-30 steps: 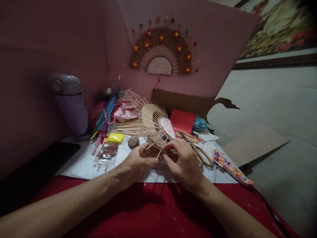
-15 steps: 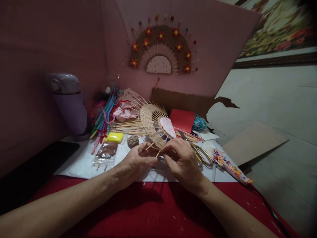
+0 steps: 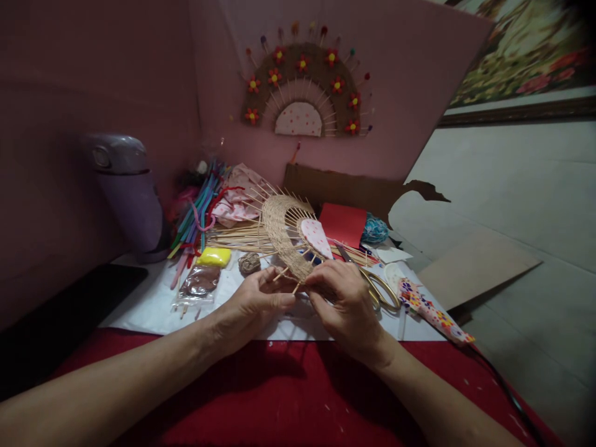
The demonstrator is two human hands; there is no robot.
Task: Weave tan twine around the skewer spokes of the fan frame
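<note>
Between both hands, a half-round woven fan [image 3: 278, 231] of twine and thin sticks is held tilted above the white paper. A half-circle of dotted cloth [image 3: 315, 238] forms its centre, and bare stick ends point outward. My left hand [image 3: 261, 298] is closed on the lower edge of the weave, thumb beside two stick ends. At the right end of that edge, my right hand [image 3: 342, 298] pinches the fan; its fingertips are partly hidden, so any twine strand there cannot be made out. A ball of twine [image 3: 249, 264] lies just beyond my left hand.
Scissors [image 3: 379, 290] and a flower-patterned glue gun [image 3: 433, 310] with a cord lie at right. Clay packets [image 3: 200, 282], pipe cleaners [image 3: 200, 205] and a purple bottle [image 3: 133, 205] are at left. A decorated fan [image 3: 302, 62] hangs on the pink board behind.
Almost nothing differs. The fan and both hands keep the same hold and place; the view has shifted very slightly.
</note>
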